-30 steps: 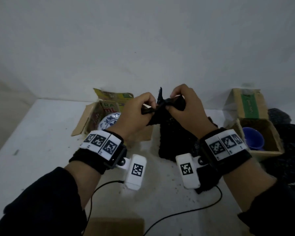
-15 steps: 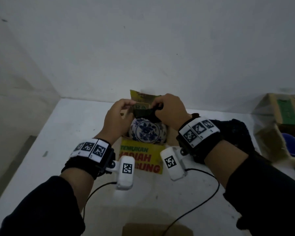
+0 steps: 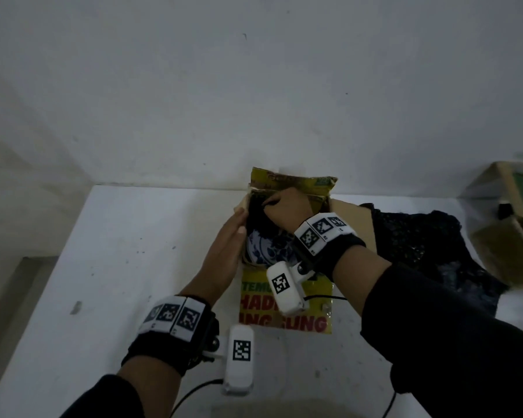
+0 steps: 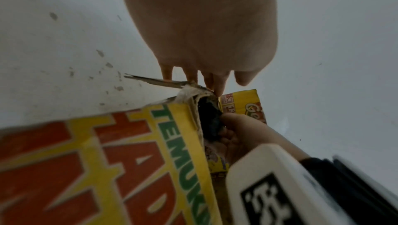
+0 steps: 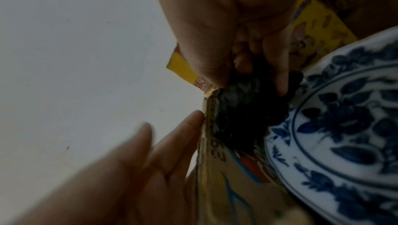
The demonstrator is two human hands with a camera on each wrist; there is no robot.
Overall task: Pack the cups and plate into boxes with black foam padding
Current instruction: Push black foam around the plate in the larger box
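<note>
A person's left hand (image 3: 227, 251) lies flat with straight fingers pressed together against the outer left wall of an open yellow cardboard box (image 3: 287, 309) standing on a white table (image 3: 103, 267). Inside the box, just right of that hand, a blue-and-white plate (image 3: 264, 248) leans tilted, and a wad of black foam padding (image 3: 258, 218) sits wedged between the plate's upper rim and the box's far left corner. The right hand (image 3: 287, 208) reaches into the box from the right, its fingers and thumb curled around the foam, pinching it against the corner. The right wrist and its white camera cover most of the plate in the head view, so only a slice of floral pattern shows; the right wrist view shows the rim with dark blue leaves and ringed lines. The box's near flap lies open on the table, printed in red and green letters, partly hidden. To the right, more black foam (image 3: 420, 245) lies loose on the table, and a second cardboard box (image 3: 507, 236) is cut off at the frame edge, blurred.
</note>
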